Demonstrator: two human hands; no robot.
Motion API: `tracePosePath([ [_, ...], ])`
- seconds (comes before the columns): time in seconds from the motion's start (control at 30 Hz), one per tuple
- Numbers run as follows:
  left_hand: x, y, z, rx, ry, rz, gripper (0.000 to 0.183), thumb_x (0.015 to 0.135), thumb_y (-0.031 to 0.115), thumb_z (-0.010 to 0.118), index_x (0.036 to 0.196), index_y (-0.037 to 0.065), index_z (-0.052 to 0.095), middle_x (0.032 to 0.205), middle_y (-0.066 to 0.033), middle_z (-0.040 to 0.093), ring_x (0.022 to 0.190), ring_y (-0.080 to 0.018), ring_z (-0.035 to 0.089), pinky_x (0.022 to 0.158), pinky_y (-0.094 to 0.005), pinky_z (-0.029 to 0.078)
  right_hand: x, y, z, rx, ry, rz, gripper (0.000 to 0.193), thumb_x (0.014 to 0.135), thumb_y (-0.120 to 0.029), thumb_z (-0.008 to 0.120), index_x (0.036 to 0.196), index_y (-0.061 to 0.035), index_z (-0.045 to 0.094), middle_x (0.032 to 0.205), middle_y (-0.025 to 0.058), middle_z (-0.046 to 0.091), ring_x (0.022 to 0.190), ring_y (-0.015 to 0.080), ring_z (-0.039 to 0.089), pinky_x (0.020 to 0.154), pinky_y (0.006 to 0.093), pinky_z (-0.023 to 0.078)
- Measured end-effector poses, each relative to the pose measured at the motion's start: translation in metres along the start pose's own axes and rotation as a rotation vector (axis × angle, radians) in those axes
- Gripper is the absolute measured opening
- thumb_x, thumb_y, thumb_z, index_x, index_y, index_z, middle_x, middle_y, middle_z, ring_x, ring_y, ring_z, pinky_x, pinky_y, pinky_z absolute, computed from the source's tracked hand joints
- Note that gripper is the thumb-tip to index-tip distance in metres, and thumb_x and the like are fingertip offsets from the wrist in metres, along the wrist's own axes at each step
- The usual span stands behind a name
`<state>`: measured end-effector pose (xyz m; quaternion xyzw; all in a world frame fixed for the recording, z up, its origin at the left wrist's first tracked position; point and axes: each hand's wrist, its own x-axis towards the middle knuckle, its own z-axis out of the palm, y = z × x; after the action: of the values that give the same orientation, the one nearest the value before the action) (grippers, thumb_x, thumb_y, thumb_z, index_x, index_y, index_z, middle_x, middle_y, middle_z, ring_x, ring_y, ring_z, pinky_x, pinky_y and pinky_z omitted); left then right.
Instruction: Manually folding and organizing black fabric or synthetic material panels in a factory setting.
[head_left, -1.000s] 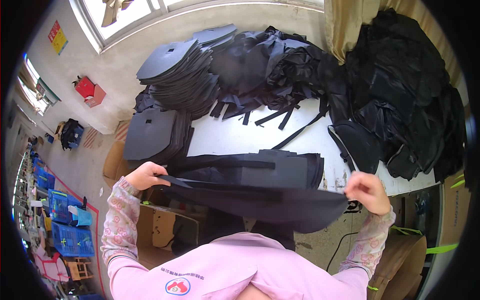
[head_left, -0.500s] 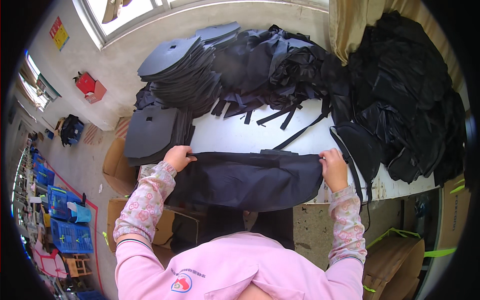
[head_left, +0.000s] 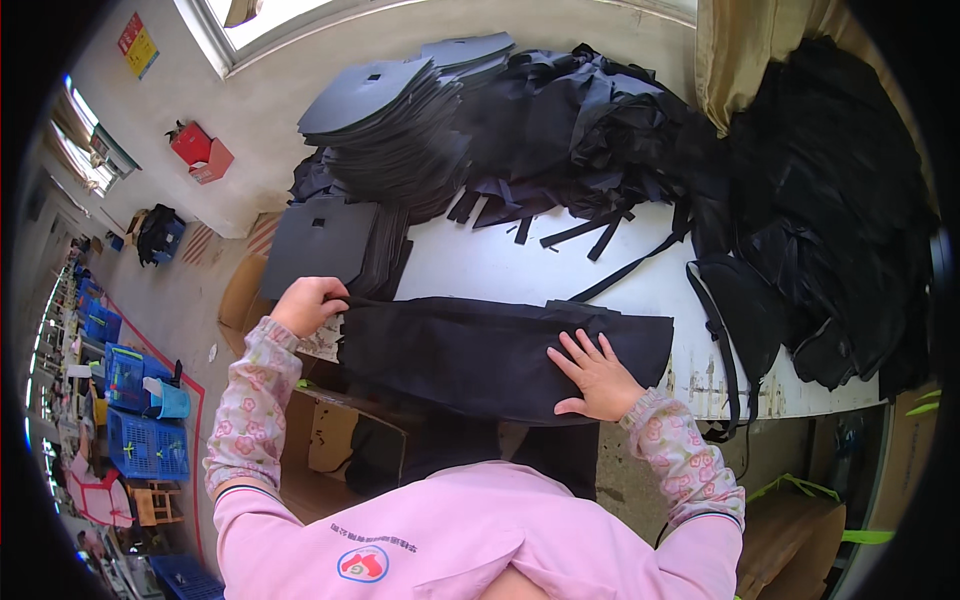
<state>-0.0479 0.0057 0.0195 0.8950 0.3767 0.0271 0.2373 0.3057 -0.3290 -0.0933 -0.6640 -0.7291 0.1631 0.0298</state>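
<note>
A wide piece of black fabric lies along the front edge of the white table, its near side hanging over the edge. My left hand is closed on its upper left corner, thumb and fingers pinched together. My right hand rests flat on the right part of the cloth with fingers spread. A black strap runs from behind the fabric toward the back right. Both forearms wear flowered sleeve covers.
Stacks of dark grey panels stand at the table's left. Heaped black fabric pieces fill the back, and a larger black pile the right. A curved black piece with straps lies nearby. Cardboard boxes stand below.
The fabric has come down flat onto the table's front edge. My right hand has let go of its right corner and moved left onto the cloth. My left hand has shifted left, still gripping.
</note>
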Motion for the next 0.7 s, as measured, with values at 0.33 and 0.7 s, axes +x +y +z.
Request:
tracePosePath([
  [0.33,-0.015,0.143,0.017,-0.603,-0.153,0.291,0.02,0.088,0.014,0.074,0.103,0.002,0.067,0.079,0.0,0.065,0.062,-0.0056,0.056,0.056,-0.0228,0.048,0.092,-0.098,-0.092,1.074,0.354,-0.213,0.053,0.088,-0.007,0.069,0.137,-0.0062,0.05,0.12,0.0132,0.063,0.082,0.0173,0.068,0.073,0.0291,0.055],
  [0.7,0.005,-0.044,0.017,0.261,0.389,-0.053,0.062,0.071,0.031,0.084,0.125,0.012,0.06,0.112,-0.0154,0.068,0.108,-0.0351,0.064,0.092,-0.0424,0.05,0.099,-0.063,-0.059,1.215,0.33,0.008,0.014,0.095,-0.011,0.064,0.098,0.0026,0.065,0.075,0.0051,0.068,0.06,0.0091,0.065,0.058,0.0225,0.053],
])
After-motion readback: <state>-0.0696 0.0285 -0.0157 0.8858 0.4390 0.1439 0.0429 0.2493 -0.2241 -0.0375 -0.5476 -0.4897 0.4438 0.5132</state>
